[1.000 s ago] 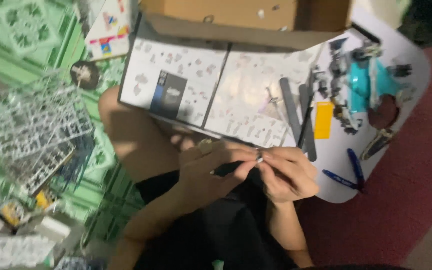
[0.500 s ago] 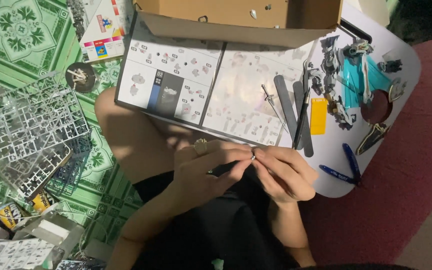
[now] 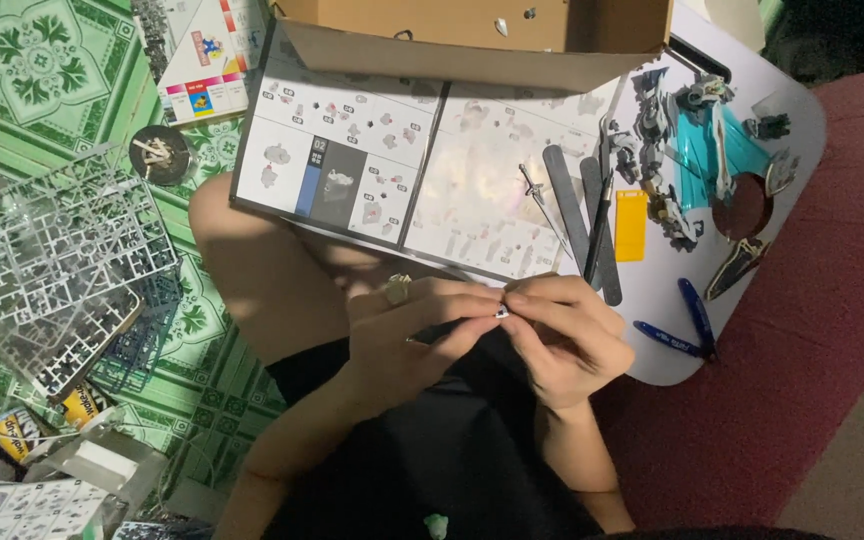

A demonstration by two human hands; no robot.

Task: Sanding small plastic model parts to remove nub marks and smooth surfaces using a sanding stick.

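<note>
Pinching one tiny white part (image 3: 501,313) between two hands, left (image 3: 407,335), right (image 3: 562,335); two files (image 3: 584,215) nearby

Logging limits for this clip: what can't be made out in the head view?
- Tiny part between the fingertips: too small to identify.
- Dark tool in the left hand: mostly hidden by fingers.
- Right hand palm side: turned away.
- Cardboard box: cut off by the top edge.
- Open manual diagrams: too small, sun-washed.

small pale model part (image 3: 501,312) | pinched between fingertips | above lap
</note>
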